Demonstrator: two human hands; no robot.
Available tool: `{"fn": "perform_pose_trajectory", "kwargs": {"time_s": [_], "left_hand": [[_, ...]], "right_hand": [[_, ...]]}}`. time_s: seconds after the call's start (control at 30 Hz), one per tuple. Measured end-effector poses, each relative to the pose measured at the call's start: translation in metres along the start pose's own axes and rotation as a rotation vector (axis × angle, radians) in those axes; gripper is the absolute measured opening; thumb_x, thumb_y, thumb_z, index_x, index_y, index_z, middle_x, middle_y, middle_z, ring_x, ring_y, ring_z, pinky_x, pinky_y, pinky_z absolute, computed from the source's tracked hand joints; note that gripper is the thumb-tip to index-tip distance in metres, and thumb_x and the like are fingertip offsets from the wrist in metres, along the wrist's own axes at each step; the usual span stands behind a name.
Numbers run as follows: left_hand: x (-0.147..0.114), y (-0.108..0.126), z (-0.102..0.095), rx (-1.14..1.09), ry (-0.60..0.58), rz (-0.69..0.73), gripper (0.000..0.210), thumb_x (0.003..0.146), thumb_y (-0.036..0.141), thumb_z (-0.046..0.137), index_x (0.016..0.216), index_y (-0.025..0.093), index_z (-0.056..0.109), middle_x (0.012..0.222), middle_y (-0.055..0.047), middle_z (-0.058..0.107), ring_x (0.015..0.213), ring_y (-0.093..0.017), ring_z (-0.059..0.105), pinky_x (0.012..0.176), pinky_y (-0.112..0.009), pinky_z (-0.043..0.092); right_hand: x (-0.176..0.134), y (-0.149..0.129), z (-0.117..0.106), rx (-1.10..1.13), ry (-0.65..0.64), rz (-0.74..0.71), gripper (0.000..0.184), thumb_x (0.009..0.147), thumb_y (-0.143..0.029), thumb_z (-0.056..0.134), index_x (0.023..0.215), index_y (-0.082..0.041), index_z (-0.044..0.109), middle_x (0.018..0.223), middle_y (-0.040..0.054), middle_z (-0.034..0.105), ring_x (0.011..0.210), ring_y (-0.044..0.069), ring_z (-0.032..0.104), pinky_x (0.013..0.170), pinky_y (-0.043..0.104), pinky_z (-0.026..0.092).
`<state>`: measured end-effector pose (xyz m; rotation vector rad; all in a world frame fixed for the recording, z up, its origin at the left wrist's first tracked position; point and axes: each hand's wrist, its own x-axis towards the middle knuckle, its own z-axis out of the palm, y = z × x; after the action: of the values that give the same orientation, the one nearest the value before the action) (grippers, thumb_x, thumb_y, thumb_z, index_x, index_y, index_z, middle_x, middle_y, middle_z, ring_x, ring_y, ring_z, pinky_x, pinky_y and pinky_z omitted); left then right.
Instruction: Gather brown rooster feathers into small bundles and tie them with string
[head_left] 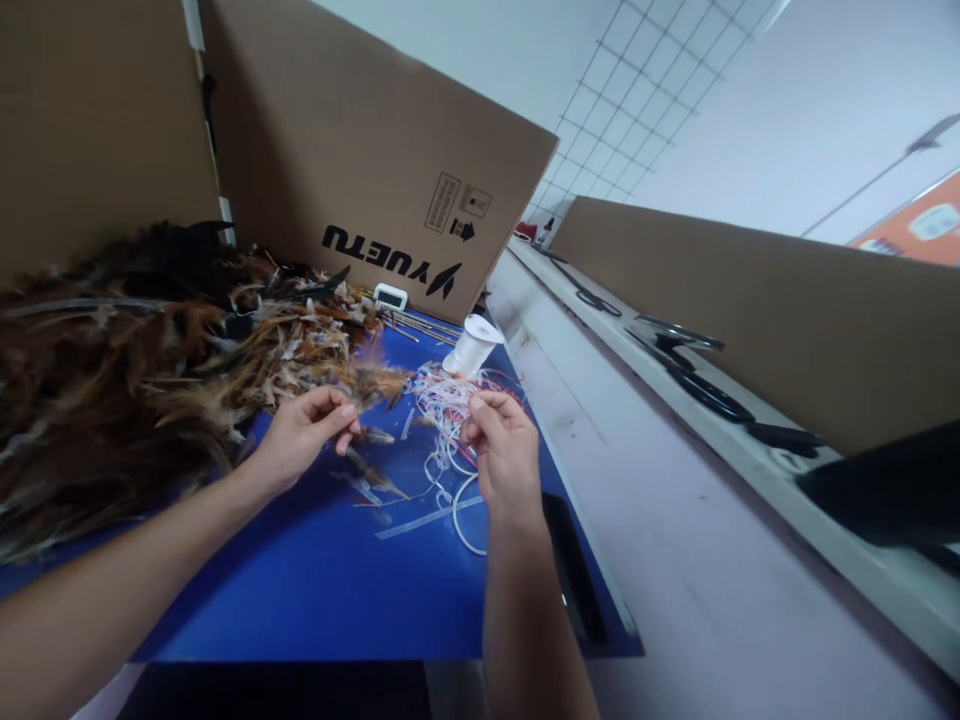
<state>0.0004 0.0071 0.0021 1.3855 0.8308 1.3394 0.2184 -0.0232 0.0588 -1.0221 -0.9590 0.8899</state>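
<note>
My left hand [322, 425] is over the blue table, thumb and fingertips pinched together. A blurred brown feather [369, 375] rises from those fingertips, so it appears gripped there. To the right, my right hand [502, 435] is closed in a pinch too; what lies between its fingers is too small to make out. Behind that hand lies a tangle of white and pink strings [442, 395]. A white ring [457, 525], partly covered by my right wrist, rests on the table. Loose feathers [375, 472] lie between the hands.
A large heap of brown and black feathers [150, 370] covers the left side. A white spool [474, 345], thin sticks [424, 325] and a small digital display [390, 297] stand near a cardboard box [360, 150]. A black phone-like slab [574, 570] lies along the blue table's [322, 590] right edge.
</note>
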Motion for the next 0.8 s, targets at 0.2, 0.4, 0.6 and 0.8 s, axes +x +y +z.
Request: {"fn": "perform_pose_trajectory", "kwargs": {"time_s": [0.2,0.4,0.6,0.8], "left_hand": [[0.000,0.001,0.000,-0.015,0.003,-0.019,0.019,0.081,0.031,0.065,0.071,0.016,0.060,0.061,0.001,0.061,0.046,-0.007,0.052,0.053,-0.021,0.043],[-0.001,0.005,0.001,-0.041,0.020,-0.010,0.018,0.082,0.029,0.064,0.069,0.017,0.060,0.057,0.003,0.058,0.044,-0.007,0.050,0.050,-0.020,0.041],[0.000,0.004,0.002,-0.017,0.006,-0.008,0.018,0.083,0.029,0.062,0.071,0.016,0.060,0.055,0.004,0.058,0.044,-0.007,0.050,0.049,-0.020,0.040],[0.000,0.005,0.004,-0.034,0.009,-0.017,0.019,0.081,0.030,0.063,0.070,0.016,0.058,0.058,0.004,0.058,0.044,-0.006,0.049,0.049,-0.020,0.040]], "right_hand": [[-0.012,-0.012,-0.017,-0.717,-0.405,-0.109,0.009,0.076,-0.022,0.064,0.084,-0.020,0.067,0.076,0.0004,0.066,0.067,0.013,0.059,0.061,0.025,0.044],[-0.029,0.014,-0.045,-1.288,-0.571,-0.096,0.010,0.075,-0.014,0.067,0.085,-0.018,0.067,0.079,0.0035,0.068,0.073,0.017,0.061,0.071,0.028,0.045],[-0.028,0.041,-0.034,-1.406,-0.484,-0.197,0.006,0.083,-0.023,0.064,0.083,-0.018,0.066,0.084,0.0070,0.068,0.084,0.020,0.060,0.078,0.030,0.043],[-0.016,0.057,-0.020,-1.300,-0.459,-0.057,0.012,0.080,-0.010,0.055,0.073,-0.016,0.063,0.078,0.0091,0.067,0.079,0.019,0.060,0.075,0.030,0.041]]}}
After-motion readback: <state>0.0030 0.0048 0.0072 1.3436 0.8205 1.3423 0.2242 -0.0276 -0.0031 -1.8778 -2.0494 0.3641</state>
